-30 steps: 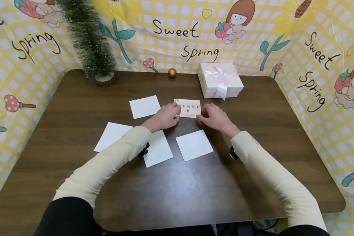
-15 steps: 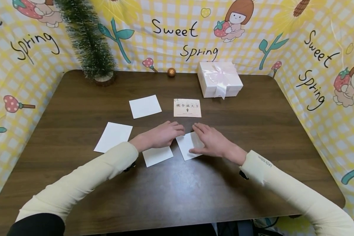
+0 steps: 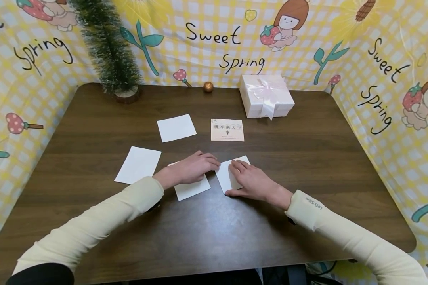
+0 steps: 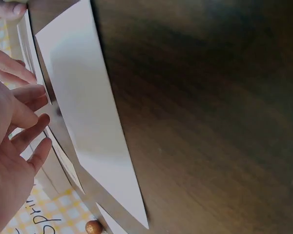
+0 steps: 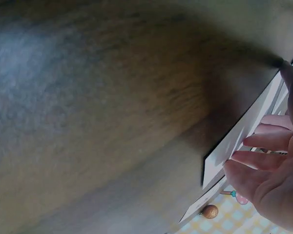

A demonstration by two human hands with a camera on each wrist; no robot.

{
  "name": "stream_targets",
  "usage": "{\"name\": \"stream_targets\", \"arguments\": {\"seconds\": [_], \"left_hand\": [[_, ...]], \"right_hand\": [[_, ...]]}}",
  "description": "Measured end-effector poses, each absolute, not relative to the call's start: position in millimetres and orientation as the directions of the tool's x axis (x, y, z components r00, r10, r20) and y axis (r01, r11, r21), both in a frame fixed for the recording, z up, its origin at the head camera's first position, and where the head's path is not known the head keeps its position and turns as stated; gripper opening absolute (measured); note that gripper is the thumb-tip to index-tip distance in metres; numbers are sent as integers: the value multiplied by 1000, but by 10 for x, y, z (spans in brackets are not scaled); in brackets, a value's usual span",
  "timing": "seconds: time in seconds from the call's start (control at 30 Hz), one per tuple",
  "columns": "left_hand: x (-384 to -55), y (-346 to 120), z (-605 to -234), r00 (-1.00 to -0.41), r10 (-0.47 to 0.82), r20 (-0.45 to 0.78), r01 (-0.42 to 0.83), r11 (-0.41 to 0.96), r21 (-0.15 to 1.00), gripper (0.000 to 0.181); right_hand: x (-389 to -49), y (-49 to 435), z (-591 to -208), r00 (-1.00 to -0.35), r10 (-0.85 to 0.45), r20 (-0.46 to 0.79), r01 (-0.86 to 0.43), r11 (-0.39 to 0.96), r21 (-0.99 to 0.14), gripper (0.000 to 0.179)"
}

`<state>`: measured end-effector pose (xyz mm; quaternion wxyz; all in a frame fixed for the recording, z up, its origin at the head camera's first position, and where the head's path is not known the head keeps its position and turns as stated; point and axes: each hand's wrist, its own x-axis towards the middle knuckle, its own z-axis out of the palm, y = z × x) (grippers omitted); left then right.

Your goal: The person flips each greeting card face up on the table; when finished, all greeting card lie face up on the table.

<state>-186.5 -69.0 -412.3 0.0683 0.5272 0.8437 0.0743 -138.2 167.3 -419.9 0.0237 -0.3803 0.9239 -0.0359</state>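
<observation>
My right hand rests across the right part of a white card, its thumb at the card's near corner. In the right wrist view, the fingers extend loosely over the card's pale surface. My left hand hovers over a second white card, partly hiding it, with its fingertips at the left edge of the first card. The left wrist view shows its fingers loosely bent, holding nothing. Farther back lies a face-up card printed with Chinese characters.
Two more white cards lie to the left, one nearer and one farther back. Along the back of the brown table stand a small green bristle tree, a copper-coloured ball and a white ribboned gift box.
Both hands have left the printed card and come toward the near row. The right hand has settled on the right white card; the left has moved beside it. The cards lie about where they were.
</observation>
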Motion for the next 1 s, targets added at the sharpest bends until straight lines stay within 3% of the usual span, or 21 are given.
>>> {"name": "stream_targets", "arguments": {"seconds": [0.33,0.6,0.7,0.8,1.0], "left_hand": [[-1851,-688,-4144,-455,891,18,864,436,250,37],[-1859,-693,-4135,-460,886,63,851,420,315,23],[-1862,-671,-4157,-457,885,87,866,421,272,25],[-1854,-629,-4197,-446,885,132,888,419,191,23],[-1825,-542,-4237,-410,874,260,908,419,23,5]], "right_hand": [[-1386,1692,-4259,-595,-792,137,-777,610,155,65],[-1415,1721,-4230,-533,-823,198,-810,563,162,49],[-1435,1734,-4202,-518,-828,217,-821,552,145,46],[-1457,1739,-4175,-511,-825,239,-826,549,130,53],[-1507,1734,-4124,-524,-808,271,-819,564,100,59]]}}
